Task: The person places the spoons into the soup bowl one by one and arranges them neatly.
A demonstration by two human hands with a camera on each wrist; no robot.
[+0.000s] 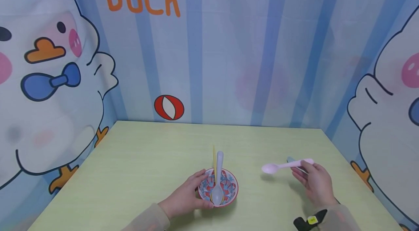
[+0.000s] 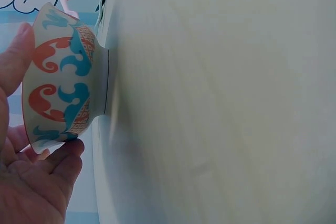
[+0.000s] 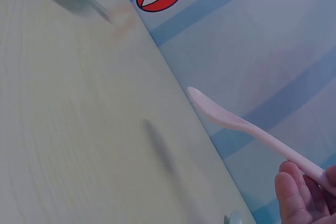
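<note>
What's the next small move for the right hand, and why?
Probably bring the right hand leftward until the pink spoon is above the bowl: it is held in the air to the bowl's right, another spoon already rests inside, and the left hand grips the bowl.

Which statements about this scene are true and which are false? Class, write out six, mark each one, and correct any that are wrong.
1. The left hand grips a patterned bowl. True.
2. The right hand holds a pink spoon above the table. True.
3. There is nothing in the bowl. False: a pale spoon and a slim yellow utensil are in it.
4. The pink spoon is touching the bowl. False: the two are apart.
5. A red and white ball is printed on the backdrop. True.
6. The pale spoon is in the right hand. False: it leans in the bowl, its handle rising past the rim.
</note>
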